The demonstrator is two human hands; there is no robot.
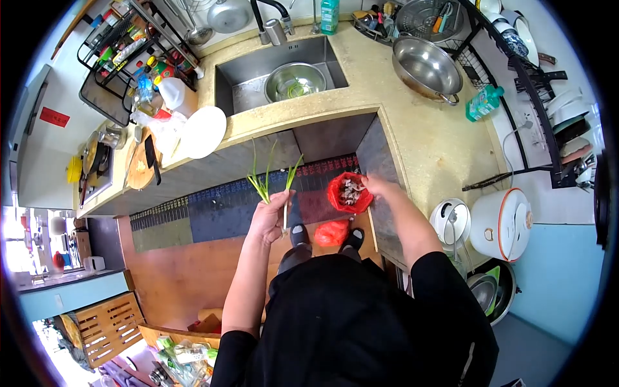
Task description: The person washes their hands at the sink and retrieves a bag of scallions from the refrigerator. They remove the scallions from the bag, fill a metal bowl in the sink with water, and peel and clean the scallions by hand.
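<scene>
My left hand (267, 220) is closed around a few green onions (261, 184). Their green tops point toward the sink, and a white root end hangs below my fingers. My right hand (379, 187) grips the edge of an open red plastic bag (335, 195), held in front of the counter corner. Small whitish and brown pieces lie inside the bag; their kind is unclear. Below it, between my feet, a second red plastic bag (332, 233) rests on the floor. In the sink (245, 77) sits a metal basin (274, 84) with some green strands in it.
A large steel pan (425, 64) and a green bottle (485, 103) stand on the right counter, with a white rice cooker (493, 222) nearer me. Left of the sink are a white plate (203, 132), a cutting board (138, 171) and bottles. A dark mat (219, 206) covers the floor.
</scene>
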